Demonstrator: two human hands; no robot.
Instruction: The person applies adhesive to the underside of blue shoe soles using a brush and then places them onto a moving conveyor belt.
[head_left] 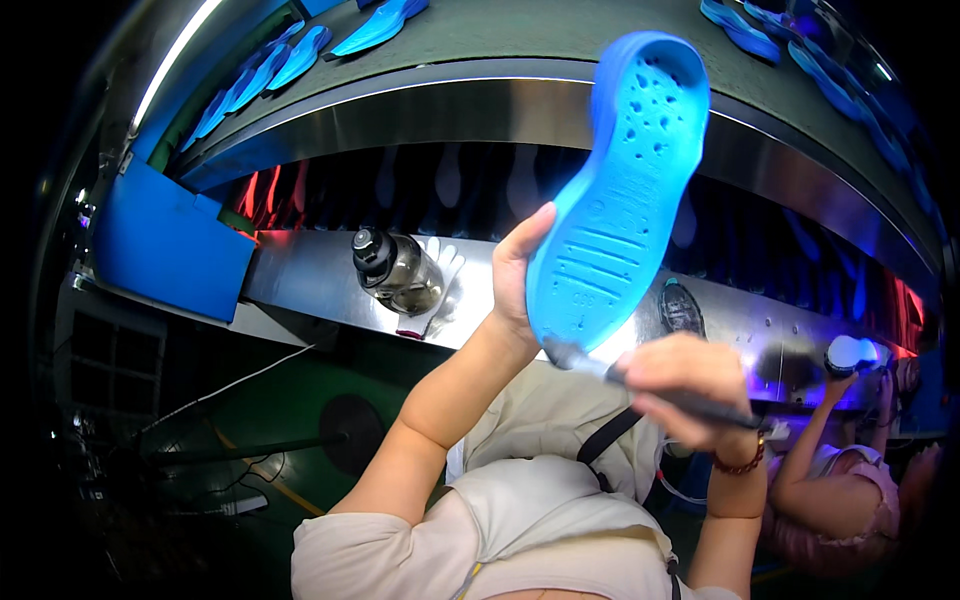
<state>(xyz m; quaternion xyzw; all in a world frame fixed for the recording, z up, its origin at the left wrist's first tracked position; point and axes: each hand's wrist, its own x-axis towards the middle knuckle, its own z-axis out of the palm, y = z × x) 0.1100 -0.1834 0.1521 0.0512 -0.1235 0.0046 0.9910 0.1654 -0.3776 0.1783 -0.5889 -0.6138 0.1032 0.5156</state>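
My left hand (514,280) grips a bright blue shoe sole (610,225) by its left edge, tilted up over the metal bench with the heel end toward me. Small pits dot its far end, and ridges cross the near half. My right hand (695,380) is closed round the black handle of a brush (572,356), somewhat smeared by motion. Its dark tip meets or nearly meets the near end of the sole; contact is hard to tell. A beaded bracelet (742,458) circles my right wrist.
A dark bottle (398,275) stands on the metal bench (300,270) beside a white glove (445,270). A dark shoe-shaped piece (682,308) lies right of the sole. Blue soles (378,28) rest on the conveyor belt (500,35). At right, a co-worker (835,480) handles a lit piece.
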